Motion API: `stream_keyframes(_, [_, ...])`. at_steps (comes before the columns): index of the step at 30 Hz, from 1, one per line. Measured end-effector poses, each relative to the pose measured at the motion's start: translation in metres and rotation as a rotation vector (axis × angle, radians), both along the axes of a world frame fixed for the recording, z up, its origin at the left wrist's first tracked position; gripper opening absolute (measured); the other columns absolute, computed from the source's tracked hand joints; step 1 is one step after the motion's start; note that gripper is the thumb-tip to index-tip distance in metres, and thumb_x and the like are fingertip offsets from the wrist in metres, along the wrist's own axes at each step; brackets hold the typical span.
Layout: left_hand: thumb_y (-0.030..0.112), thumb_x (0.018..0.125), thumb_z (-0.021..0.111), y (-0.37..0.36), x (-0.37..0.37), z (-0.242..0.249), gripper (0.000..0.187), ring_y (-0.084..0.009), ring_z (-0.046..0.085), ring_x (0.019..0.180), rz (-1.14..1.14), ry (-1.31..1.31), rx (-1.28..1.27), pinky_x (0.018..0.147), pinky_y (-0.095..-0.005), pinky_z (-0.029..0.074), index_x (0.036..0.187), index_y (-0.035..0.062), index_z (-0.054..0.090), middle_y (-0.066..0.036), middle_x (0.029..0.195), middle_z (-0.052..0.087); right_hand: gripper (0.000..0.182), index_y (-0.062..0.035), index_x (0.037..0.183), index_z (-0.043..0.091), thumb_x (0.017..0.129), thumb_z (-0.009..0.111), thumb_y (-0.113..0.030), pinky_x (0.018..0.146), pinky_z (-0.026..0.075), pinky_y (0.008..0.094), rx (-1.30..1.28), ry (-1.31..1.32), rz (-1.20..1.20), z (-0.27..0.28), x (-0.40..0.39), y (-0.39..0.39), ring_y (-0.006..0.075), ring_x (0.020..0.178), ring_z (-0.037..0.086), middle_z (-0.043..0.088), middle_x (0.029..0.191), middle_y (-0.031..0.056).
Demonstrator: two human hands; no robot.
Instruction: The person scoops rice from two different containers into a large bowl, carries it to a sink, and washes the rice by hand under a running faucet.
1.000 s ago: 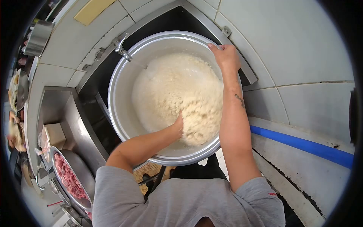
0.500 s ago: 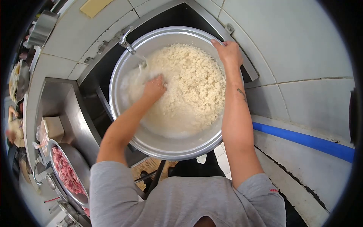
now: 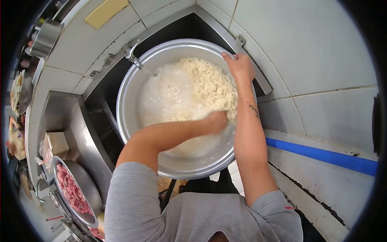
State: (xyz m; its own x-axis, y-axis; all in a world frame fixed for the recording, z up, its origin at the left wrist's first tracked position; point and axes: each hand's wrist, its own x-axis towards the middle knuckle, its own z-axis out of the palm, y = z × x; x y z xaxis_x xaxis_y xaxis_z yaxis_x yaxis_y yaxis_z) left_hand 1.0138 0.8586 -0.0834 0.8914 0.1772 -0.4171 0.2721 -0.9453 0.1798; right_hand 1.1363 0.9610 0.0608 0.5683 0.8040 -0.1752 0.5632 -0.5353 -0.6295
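Observation:
A large round metal basin holds cloudy water and pale wet rice-like grains. Water runs into it from a metal tap at its upper left. My left hand is in the grains at the basin's lower right, blurred, with its fingers hidden. With my right hand I grip the basin's rim at the upper right, fingers bent over the edge.
A metal sink lies on the left, with a white box in it. Below stands a bowl of raw meat. A blue pipe runs along the right wall. Far left, another person is partly visible.
My left hand has swept through the basin from the left toward the lower right. Cloudy water now covers more of the left side. My right hand stays on the rim.

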Motion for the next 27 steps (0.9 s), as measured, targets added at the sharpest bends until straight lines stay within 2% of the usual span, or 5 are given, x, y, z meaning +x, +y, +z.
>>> stream_keyframes(2, [0.016,0.073,0.054,0.024,0.008,-0.03,0.021,-0.0283,0.06,0.082,0.241,-0.235,0.151,0.074,-0.0363,0.048,0.079,0.0025,0.069,-0.016,0.082,0.064,0.055,-0.0018,0.099,0.065,0.071,0.065,-0.049,0.078,0.047,0.0405,0.006,-0.012,-0.001,0.0,0.0,0.002,0.033,0.089,0.063,0.065,0.092,0.0197])
stream_keyframes(4, [0.016,0.075,0.053,0.067,0.013,-0.011,0.024,-0.029,0.061,0.086,-0.057,-0.147,0.405,0.075,-0.038,0.049,0.084,0.0007,0.069,-0.017,0.086,0.065,0.054,-0.0022,0.097,0.065,0.07,0.065,-0.049,0.078,0.048,0.0408,0.022,-0.026,-0.004,-0.002,0.001,0.003,0.033,0.088,0.063,0.066,0.091,0.0192])
stream_keyframes(9, [0.034,0.079,0.049,0.154,-0.01,0.04,0.036,-0.0263,0.062,0.094,0.605,0.066,0.111,0.082,-0.0365,0.048,0.096,0.0084,0.068,-0.012,0.098,0.065,0.052,-0.0028,0.093,0.066,0.07,0.066,-0.049,0.075,0.048,0.0409,0.015,-0.006,0.01,-0.002,0.002,0.002,0.033,0.085,0.064,0.066,0.087,0.0175])
stream_keyframes(18, [0.057,0.082,0.043,0.15,-0.188,0.008,0.058,-0.0279,0.06,0.093,1.056,0.111,-0.414,0.083,-0.0386,0.045,0.106,0.0079,0.063,-0.015,0.103,0.063,0.053,-0.003,0.095,0.066,0.069,0.067,-0.05,0.074,0.048,0.0403,0.014,-0.027,0.006,-0.007,0.004,0.004,0.0323,0.084,0.064,0.067,0.087,0.0171])
stream_keyframes(27, [0.045,0.073,0.062,-0.038,-0.108,0.047,0.068,-0.048,0.035,0.118,0.38,-0.196,-0.236,0.105,-0.0523,0.021,0.104,-0.0149,0.054,-0.035,0.124,0.038,0.055,-0.003,0.099,0.065,0.07,0.065,-0.05,0.075,0.048,0.04,-0.022,-0.008,0.006,-0.001,0.001,0.002,0.0326,0.087,0.064,0.066,0.091,0.0178])
